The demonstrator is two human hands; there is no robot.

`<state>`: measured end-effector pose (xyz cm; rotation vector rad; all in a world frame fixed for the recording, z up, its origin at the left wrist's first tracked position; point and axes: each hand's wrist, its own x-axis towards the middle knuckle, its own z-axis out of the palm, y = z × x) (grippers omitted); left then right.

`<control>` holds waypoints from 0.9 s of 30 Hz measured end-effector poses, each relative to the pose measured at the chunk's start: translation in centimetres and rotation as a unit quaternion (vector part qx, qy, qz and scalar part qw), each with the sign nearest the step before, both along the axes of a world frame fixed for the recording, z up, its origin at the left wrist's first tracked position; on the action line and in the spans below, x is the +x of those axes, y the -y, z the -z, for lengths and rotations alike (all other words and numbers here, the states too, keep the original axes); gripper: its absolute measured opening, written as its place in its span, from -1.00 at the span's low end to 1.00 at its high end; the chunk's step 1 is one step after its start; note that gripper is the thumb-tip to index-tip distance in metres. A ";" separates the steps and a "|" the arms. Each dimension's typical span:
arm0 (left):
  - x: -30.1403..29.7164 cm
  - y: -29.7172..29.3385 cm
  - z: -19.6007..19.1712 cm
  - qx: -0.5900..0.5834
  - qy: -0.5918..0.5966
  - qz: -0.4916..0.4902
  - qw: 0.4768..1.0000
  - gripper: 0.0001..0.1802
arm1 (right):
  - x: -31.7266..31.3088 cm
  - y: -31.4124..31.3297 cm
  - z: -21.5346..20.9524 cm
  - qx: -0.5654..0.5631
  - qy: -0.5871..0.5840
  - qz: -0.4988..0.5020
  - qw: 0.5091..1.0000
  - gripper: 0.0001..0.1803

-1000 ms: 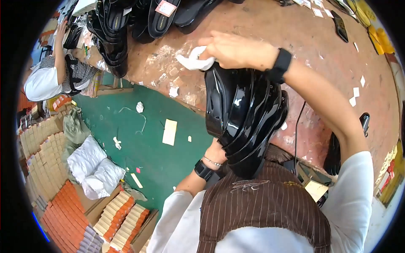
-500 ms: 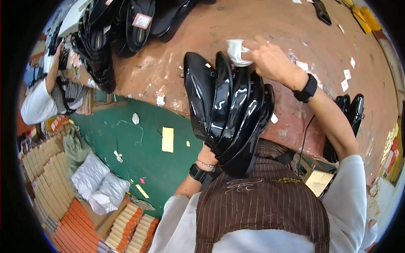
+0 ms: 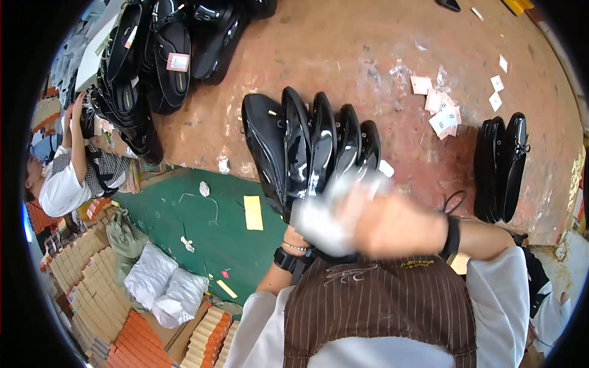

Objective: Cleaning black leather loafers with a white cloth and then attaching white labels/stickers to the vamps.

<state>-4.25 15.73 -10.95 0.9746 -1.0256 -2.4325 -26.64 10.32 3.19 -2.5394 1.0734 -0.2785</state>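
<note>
Several glossy black patent shoes (image 3: pixel 295 144) are fanned side by side, toes pointing away from me over the table edge. My left hand (image 3: pixel 294 238) grips them at their near end; its fingers are mostly hidden behind them. A white cloth (image 3: pixel 322 224) is in my right hand (image 3: pixel 392 224), which is smeared by motion. Cloth and hand pass over the near part of the shoes and cover it.
More black shoes (image 3: pixel 172 61) with tags are heaped at the table's far left. Another group of black shoes (image 3: pixel 515 165) stands at right, near paper tags (image 3: pixel 443 113). Boxes (image 3: pixel 92 279) and white bags (image 3: pixel 178 300) lie lower left. A co-worker (image 3: pixel 67 184) is at far left.
My right hand has swept the white cloth from the shoe toes back toward me, over their near end. The shoes have shifted slightly left in view. The co-worker's hands have moved.
</note>
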 end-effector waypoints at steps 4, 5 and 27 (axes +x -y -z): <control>-0.1 -0.4 -0.3 0.035 0.002 0.009 0.999 -0.49 | -4.0 0.0 3.3 0.000 0.043 0.027 0.999 -0.72; -0.1 -0.1 -0.7 0.040 0.013 0.004 0.999 -0.49 | -5.7 1.9 3.9 0.064 0.037 0.187 0.980 -0.66; 2.4 3.3 -1.2 -0.638 0.349 0.085 0.681 -0.45 | -4.1 7.0 4.4 -0.018 0.081 0.223 0.971 -0.62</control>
